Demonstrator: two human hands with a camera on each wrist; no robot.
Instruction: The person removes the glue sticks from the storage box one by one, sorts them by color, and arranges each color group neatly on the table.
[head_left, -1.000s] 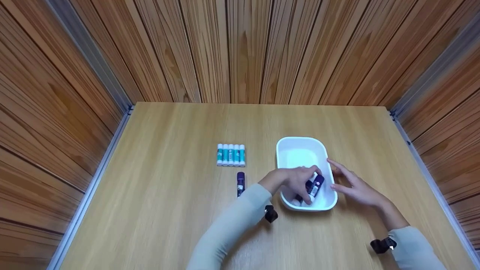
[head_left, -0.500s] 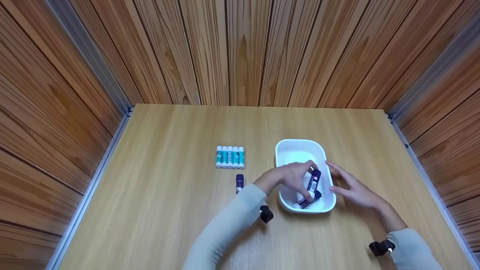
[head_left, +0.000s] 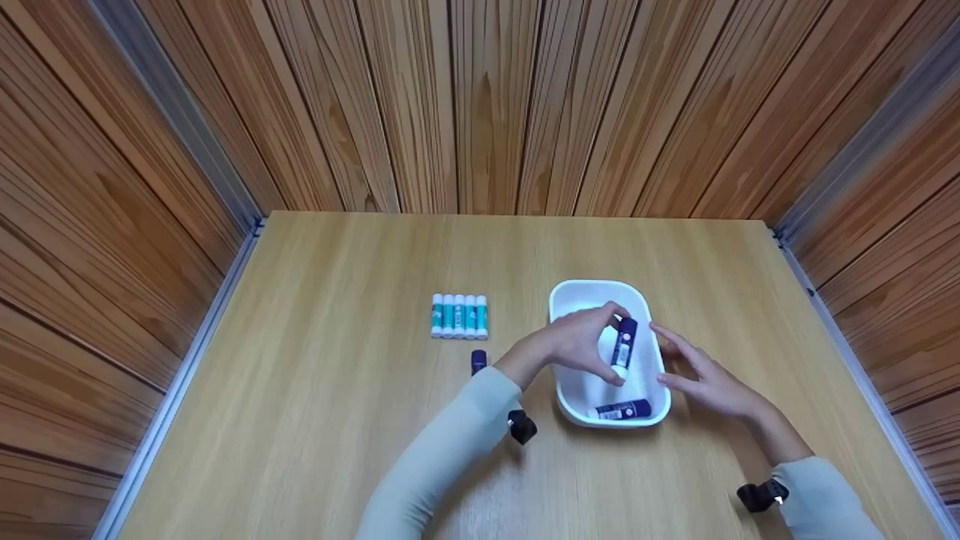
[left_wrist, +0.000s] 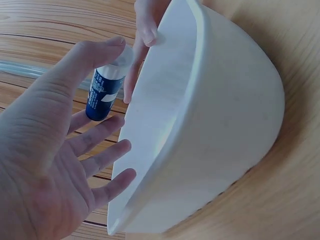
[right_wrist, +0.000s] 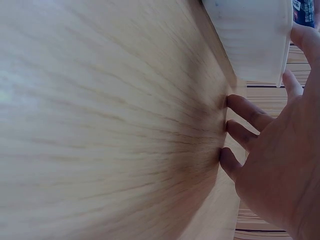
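My left hand [head_left: 579, 339] is over the white plastic tub [head_left: 559, 296], pinching a dark purple glue stick [head_left: 624, 345] end to end between thumb and index finger. In the left wrist view, the thumb presses the white end of that glue stick [left_wrist: 106, 92] while the other fingers spread apart. Another purple glue stick [head_left: 622, 409] lies across the near end of the tub. My right hand [head_left: 709, 379] touches the tub's right rim with thumb and index finger. In the right wrist view, the remaining fingers [right_wrist: 245, 112] rest on the table beside the tub.
Left of the tub, several teal-and-white glue sticks [head_left: 459, 316] lie side by side in a row. Below them is a single purple glue stick [head_left: 478, 360], partly covered by the left sleeve [head_left: 442, 450]. Wooden panels [head_left: 480, 112] wall in the table's back and sides.
My left hand has lifted the pinched glue stick up and away from the other one in the tub, which now shows fully. The right hand stays at the rim.
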